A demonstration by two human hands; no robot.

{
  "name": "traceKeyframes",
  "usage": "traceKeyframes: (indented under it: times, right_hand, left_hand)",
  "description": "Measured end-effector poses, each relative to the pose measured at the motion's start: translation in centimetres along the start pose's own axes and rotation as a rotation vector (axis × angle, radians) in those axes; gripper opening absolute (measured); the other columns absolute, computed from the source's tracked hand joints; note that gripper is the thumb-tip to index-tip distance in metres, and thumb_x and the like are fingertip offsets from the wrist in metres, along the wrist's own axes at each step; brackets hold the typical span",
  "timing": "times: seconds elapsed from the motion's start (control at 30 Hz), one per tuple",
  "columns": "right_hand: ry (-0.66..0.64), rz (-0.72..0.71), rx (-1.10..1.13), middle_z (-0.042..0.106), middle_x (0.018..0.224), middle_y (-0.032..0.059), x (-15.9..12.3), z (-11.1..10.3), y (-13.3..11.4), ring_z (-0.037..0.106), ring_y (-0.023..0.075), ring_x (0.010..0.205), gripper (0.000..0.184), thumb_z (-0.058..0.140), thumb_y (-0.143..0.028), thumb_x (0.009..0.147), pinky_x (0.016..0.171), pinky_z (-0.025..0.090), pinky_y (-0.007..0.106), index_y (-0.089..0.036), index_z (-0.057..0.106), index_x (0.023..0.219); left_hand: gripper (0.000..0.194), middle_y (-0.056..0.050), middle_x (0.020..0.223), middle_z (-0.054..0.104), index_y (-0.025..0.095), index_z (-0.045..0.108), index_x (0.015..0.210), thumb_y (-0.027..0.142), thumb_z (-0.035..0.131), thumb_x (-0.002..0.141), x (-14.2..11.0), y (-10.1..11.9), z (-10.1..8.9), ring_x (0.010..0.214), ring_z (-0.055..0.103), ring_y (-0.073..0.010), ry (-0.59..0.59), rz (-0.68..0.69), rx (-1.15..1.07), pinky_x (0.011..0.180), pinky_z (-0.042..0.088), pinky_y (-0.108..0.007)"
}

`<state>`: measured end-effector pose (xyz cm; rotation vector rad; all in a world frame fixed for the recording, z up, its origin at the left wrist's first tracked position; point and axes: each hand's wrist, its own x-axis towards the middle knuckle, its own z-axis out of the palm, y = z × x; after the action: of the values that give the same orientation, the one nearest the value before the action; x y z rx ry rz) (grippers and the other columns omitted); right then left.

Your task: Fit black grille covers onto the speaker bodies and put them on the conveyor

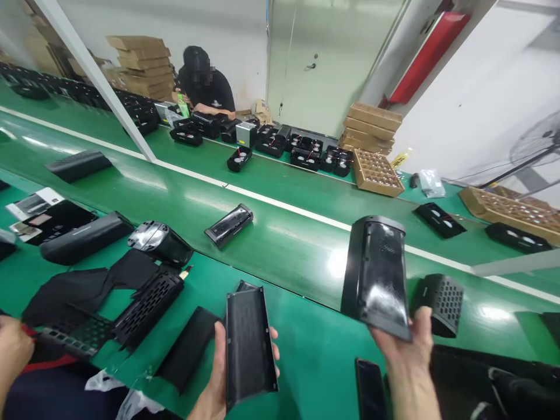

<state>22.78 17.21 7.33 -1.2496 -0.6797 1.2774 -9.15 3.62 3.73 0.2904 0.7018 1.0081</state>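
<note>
My left hand [215, 373] grips a black curved plastic cover [250, 347] by its long sides, its hollow inner face towards me. Behind it the end of another dark part [247, 286] peeks out. On the right, my right hand [406, 361] holds up a larger glossy black plastic housing [380, 274] by its lower end. The two pieces are apart. Another black cover [188, 349] lies on the green table beside my left hand. Just beyond my right hand rests a black housing with a perforated grille [440, 303].
A co-worker's hand [15, 347] is at the left edge, near perforated grilles [149, 306] and black sheets. A phone [371, 389] lies between my arms. Black housings [230, 226] sit on the green conveyor [289, 245]. Across it, a person [205, 81] sits near cartons [371, 125].
</note>
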Motion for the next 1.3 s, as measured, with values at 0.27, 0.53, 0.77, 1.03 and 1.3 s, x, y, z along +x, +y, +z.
traceKeyframes:
  times: [0.27,0.53,0.77,1.03,1.3]
  right_hand:
    - [-0.242,0.355,0.106,0.073,0.130,0.0215,-12.5,1.5,3.6,0.076,0.0442,0.102,0.092,0.036,-0.091,0.084,0.082,0.061,0.060,-0.027,0.062,0.145]
    - [-0.416,0.166,-0.649,0.070,0.139,0.0135,-13.9,2.0,0.7,0.074,0.0382,0.108,0.117,0.089,-0.054,0.070,0.087,0.061,0.049,-0.036,0.027,0.168]
    - [-0.386,0.043,-1.043,0.066,0.145,0.0127,-15.3,5.0,0.2,0.071,0.0382,0.120,0.110,0.074,-0.066,0.079,0.099,0.056,0.052,-0.032,0.022,0.170]
    - [-0.440,0.080,-1.228,0.055,0.157,0.0179,-14.9,5.4,0.0,0.066,0.0443,0.128,0.118,0.068,-0.071,0.081,0.098,0.055,0.056,-0.027,0.009,0.173]
    - [-0.443,0.177,-1.195,0.031,0.173,0.0166,-14.6,4.5,0.8,0.048,0.0430,0.148,0.119,0.060,-0.079,0.082,0.115,0.044,0.059,-0.025,0.005,0.173]
  left_hand:
    - [0.090,-0.014,0.109,0.077,0.021,0.075,0.122,0.094,0.045,0.080,1.1,-2.9,2.1,0.097,0.074,-0.0347,-0.015,0.032,-0.287,0.085,0.062,-0.052]
    - [0.094,-0.019,0.123,0.076,0.012,0.072,0.129,0.089,0.064,0.076,1.7,-6.8,2.9,0.130,0.064,-0.0378,-0.106,0.038,-0.279,0.118,0.043,-0.053]
    - [0.093,-0.022,0.128,0.074,0.011,0.074,0.126,0.085,0.075,0.070,2.0,-7.5,4.6,0.136,0.059,-0.0449,-0.140,0.158,-0.252,0.121,0.037,-0.057]
    - [0.078,-0.012,0.114,0.080,0.020,0.075,0.128,0.081,0.068,0.080,1.3,-7.0,5.4,0.129,0.063,-0.0463,-0.148,0.189,-0.179,0.099,0.050,-0.060]
    - [0.095,-0.020,0.121,0.077,0.012,0.076,0.120,0.087,0.078,0.062,2.4,-8.2,4.3,0.133,0.062,-0.0423,-0.145,0.022,-0.218,0.119,0.041,-0.054]
